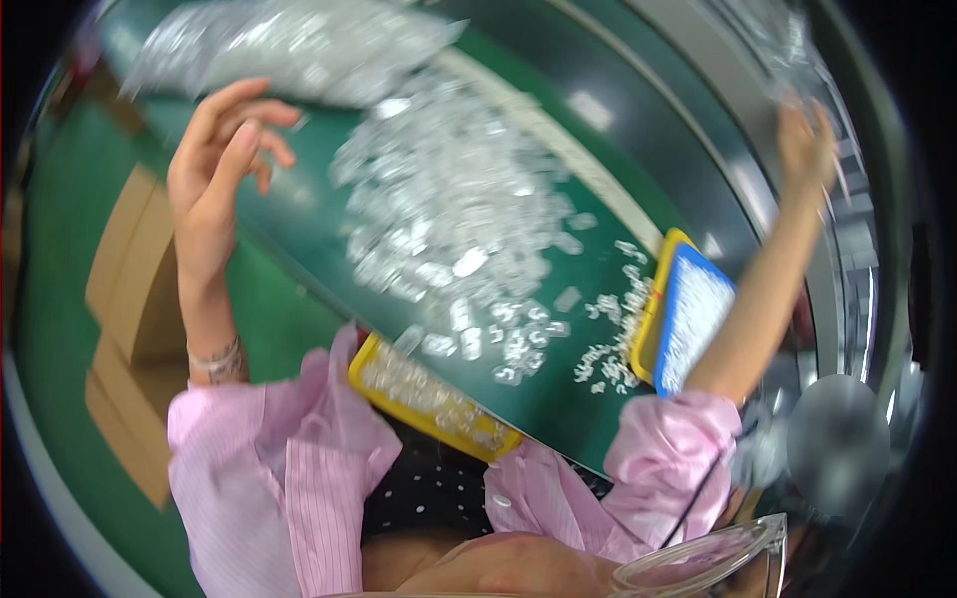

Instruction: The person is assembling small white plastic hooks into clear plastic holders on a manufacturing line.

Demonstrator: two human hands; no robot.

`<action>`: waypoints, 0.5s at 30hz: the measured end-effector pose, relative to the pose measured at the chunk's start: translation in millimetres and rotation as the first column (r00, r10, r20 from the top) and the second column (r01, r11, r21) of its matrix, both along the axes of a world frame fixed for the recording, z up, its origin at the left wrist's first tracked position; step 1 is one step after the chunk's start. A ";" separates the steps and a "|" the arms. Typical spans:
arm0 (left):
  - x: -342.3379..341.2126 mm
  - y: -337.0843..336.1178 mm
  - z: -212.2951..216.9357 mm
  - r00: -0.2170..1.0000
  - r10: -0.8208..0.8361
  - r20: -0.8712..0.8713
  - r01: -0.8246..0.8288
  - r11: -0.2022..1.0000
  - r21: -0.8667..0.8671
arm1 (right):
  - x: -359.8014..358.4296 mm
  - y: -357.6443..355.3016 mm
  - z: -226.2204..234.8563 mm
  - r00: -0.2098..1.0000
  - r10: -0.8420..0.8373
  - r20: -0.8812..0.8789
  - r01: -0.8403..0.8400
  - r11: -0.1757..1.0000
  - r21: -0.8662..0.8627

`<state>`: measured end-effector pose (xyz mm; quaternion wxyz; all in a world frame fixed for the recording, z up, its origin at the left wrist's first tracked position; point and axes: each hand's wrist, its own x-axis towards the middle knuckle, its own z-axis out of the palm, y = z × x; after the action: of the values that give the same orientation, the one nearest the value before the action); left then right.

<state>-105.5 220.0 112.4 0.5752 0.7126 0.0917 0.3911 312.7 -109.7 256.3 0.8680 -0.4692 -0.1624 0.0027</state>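
Here's your green tabletop [573,429], slanting away to the right, a pale strip [558,140] along its far side. At your far left, a bulging clear plastic bag [299,55] lies flat! Beside it spreads a big heap of clear plastic pieces [449,189], thinning toward you. Then small white parts [608,344], scattered right up near your yellow-rimmed tray [646,334].

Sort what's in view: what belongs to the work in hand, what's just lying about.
Likely in use:
clear pieces heaped on the table
small white parts
yellow tray at near edge
blue tray
bulging clear bag

Apparently lying about:
cardboard on the floor
round grey object, blurred
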 end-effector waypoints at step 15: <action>-105.2 -28.9 -142.7 0.739 0.624 -0.255 -0.425 0.725 0.541 | -280.9 32.2 -127.3 0.633 0.761 0.140 0.172 0.039 -0.984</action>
<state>-210.7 191.1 -30.2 0.2224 0.8339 0.3232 0.3883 31.9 -77.6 129.1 0.1786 -0.8222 -0.5208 0.1443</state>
